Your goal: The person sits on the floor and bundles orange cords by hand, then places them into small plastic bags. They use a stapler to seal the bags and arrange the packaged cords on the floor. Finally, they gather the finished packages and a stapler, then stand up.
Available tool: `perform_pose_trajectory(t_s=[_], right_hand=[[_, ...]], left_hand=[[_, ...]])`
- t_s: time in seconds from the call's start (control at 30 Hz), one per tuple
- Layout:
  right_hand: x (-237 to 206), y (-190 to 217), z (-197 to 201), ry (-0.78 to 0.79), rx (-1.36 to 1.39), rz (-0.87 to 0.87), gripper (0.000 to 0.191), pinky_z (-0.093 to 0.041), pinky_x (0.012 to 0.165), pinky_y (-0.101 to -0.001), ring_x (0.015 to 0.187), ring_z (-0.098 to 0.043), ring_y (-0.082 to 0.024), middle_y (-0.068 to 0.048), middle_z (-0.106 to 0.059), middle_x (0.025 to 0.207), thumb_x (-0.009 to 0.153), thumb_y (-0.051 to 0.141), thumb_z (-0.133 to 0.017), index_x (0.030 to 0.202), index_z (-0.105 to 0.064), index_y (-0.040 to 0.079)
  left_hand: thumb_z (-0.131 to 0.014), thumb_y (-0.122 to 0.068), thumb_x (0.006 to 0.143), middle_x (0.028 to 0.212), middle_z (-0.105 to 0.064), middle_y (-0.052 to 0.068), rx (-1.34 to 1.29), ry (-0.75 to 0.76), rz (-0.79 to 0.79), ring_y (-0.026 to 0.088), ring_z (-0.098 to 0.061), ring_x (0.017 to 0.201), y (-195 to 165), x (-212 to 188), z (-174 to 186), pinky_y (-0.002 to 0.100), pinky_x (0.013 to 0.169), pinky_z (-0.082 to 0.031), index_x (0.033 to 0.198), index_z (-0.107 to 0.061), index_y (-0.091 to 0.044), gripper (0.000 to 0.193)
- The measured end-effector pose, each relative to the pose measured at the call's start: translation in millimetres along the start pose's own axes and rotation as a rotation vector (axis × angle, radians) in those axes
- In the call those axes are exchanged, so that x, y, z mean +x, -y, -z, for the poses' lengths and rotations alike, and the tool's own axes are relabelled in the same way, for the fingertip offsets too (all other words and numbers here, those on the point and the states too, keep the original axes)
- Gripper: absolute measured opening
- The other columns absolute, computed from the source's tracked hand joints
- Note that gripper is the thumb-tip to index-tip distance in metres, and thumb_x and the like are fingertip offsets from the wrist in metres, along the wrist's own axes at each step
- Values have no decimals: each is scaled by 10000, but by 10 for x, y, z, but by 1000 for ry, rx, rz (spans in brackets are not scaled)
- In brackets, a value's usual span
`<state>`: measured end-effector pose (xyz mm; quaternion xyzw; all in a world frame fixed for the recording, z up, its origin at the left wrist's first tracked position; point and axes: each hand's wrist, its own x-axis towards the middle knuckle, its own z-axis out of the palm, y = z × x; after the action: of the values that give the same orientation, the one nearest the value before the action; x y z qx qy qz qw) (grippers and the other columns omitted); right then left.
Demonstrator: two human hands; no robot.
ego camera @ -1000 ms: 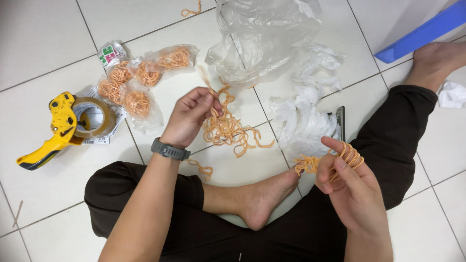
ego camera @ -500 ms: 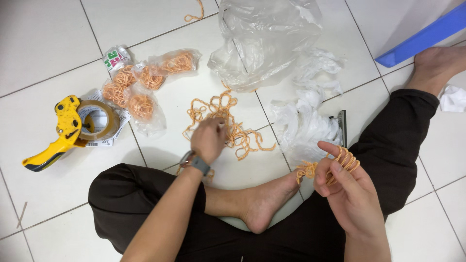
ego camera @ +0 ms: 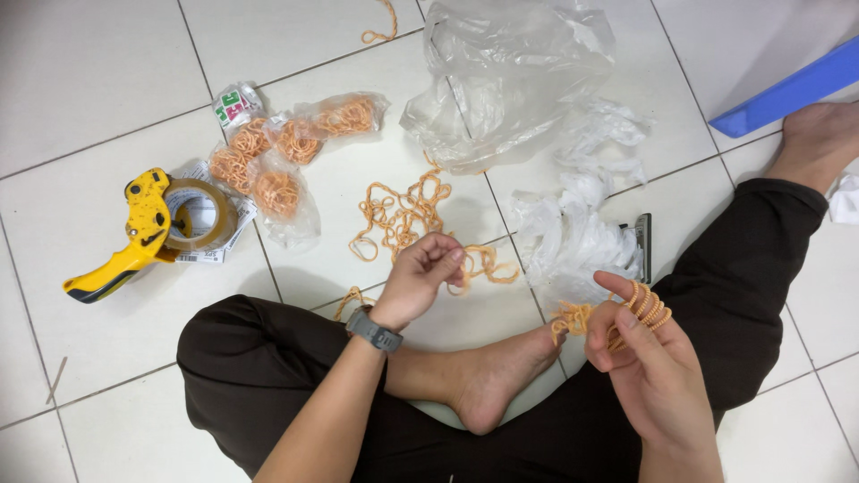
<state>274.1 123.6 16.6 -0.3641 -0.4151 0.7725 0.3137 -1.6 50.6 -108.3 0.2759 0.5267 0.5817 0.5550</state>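
Item: orange rubber bands (ego camera: 646,307), stacked round the raised fingers of the right hand (ego camera: 640,371), thumb pinching a bunch to keep them gathered; left hand (ego camera: 422,279) closed in a pinch on strands from the loose pile (ego camera: 403,215) just beyond its fingertips.

hands (ego camera: 420,279) picking rubber bands (ego camera: 403,215), tape dispenser (ego camera: 148,233) nearby

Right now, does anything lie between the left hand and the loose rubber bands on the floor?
Nothing visible does. The left hand is already at the near edge of the loose rubber bands, fingertips curled over a few strands.
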Motion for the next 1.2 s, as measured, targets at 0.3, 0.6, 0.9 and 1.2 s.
perform_pose_trajectory(t_s=[0.3, 0.6, 0.9, 1.2], right_hand=[[-34, 12, -7, -9, -22, 8, 446, -430, 637, -283, 678, -500, -127, -78, -588, 810, 1072, 119, -463, 1471, -501, -75], [-17, 7, -11, -20, -35, -7, 448, -434, 629, -283, 667, -505, -128, -80, -591, 804, 1062, 134, -469, 1456, -502, -75], [-27, -21, -26, -39, -36, -26, 439, -441, 637, -289, 662, -506, -132, -84, -597, 805, 1062, 132, -474, 1445, -509, -80], [-31, 11, -59, -37, -43, -18, 438, -444, 644, -289, 669, -510, -134, -86, -599, 810, 1065, 137, -473, 1442, -508, -82]], left_hand=[[-714, -216, 874, 1110, -673, 182, 1340, -506, 56, 378, -629, 1043, -339, -168, 811, 462, 867, -533, 1087, -722, -77, 254], [-720, -243, 923, 992, -760, 101, 1024, -565, 286, 276, -718, 947, -400, -133, 879, 388, 875, -559, 1090, -745, -89, 229], [-633, -115, 1027, 966, -749, 78, 238, -387, -75, 138, -704, 915, -785, -342, 1117, 287, 850, -547, 1114, -664, -22, 132], [-615, -193, 1015, 1088, -767, 115, 274, -251, 38, 206, -743, 1053, -833, -553, 1345, 347, 926, -569, 1141, -653, -63, 185]])
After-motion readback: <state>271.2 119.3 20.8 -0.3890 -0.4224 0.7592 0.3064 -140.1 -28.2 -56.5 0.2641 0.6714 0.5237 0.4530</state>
